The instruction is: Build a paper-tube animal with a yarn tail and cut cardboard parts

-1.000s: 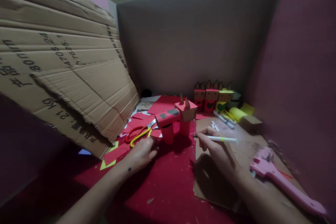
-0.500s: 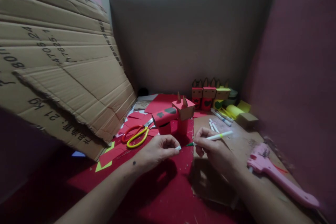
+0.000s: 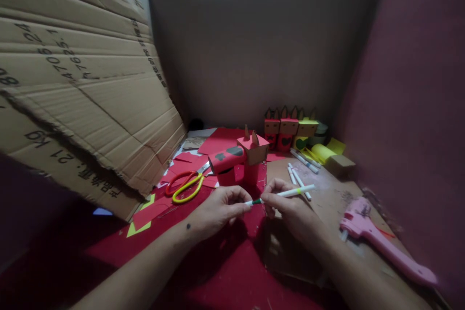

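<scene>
My right hand grips a white marker with a green tip end and a yellow-green band. Pinched in my left hand is a small white marker cap. The cap meets the marker's green end; whether it is fully seated I cannot tell. Just beyond both hands stands a red paper and cardboard animal figure with two pointed ears. Beside it a red paper tube with dark patches lies across another red piece.
Red-and-yellow-handled scissors lie left among red paper scraps. A large cardboard sheet leans at left. Several markers and a pink glue gun lie right. Small eared figures stand at the back.
My hands have come closer together. The marker's green tip, bare and apart from the cap before, now meets the cap. The view has shifted slightly.
</scene>
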A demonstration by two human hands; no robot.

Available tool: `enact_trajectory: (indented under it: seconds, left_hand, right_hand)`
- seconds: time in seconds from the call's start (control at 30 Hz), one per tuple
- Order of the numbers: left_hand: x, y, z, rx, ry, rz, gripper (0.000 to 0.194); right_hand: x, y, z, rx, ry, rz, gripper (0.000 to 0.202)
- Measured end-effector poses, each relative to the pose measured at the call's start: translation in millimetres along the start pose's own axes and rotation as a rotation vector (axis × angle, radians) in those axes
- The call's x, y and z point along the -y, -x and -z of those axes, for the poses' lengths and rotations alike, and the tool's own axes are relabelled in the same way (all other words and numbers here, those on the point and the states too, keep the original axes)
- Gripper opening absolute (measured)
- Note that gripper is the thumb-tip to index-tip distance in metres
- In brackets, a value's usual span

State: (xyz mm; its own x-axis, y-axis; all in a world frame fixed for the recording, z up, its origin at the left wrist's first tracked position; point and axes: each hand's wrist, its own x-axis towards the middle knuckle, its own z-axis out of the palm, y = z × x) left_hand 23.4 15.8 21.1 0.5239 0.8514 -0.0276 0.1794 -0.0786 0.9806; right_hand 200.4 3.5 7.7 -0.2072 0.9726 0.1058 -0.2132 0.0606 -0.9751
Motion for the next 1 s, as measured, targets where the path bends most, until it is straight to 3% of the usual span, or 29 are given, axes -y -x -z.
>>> enact_trajectory:
  seconds: [0.2,0.5,0.63,0.77,0.9,0.97,1.0]
  left_hand:
    - [0,-1,-5.8,-0.008,0.228,-0.011,0.014]
    - [-7,1,-18.3,-0.030,0.282,-0.084,0.012]
    - [-5,0,-17.5,-0.026,0.277,-0.118,0.014]
    - [-1,-3,-17.2,0.002,0.254,-0.069,0.022]
    - [6,3,-12.8,-0.057,0.158,0.031,0.027]
    - [11,8,-7.0,-0.031,0.059,0.066,0.021]
    - [14,12,-3.6,-0.019,0.008,0.075,0.020]
  right_hand:
    - [-3,2,-4,0.031,-0.175,-0.109,0.015]
    - [-1,6,-12,-0.001,-0.326,-0.005,0.017]
    - [3,8,-15,0.019,-0.282,0.018,0.016]
    - [19,7,-2,0.145,0.127,0.078,0.023]
    - [26,1,28,-0.015,1.042,0.313,0.017]
    - [23,-3,40,-0.068,1.490,0.297,0.016]
    - [20,-5,43,-0.067,1.548,0.293,0.019]
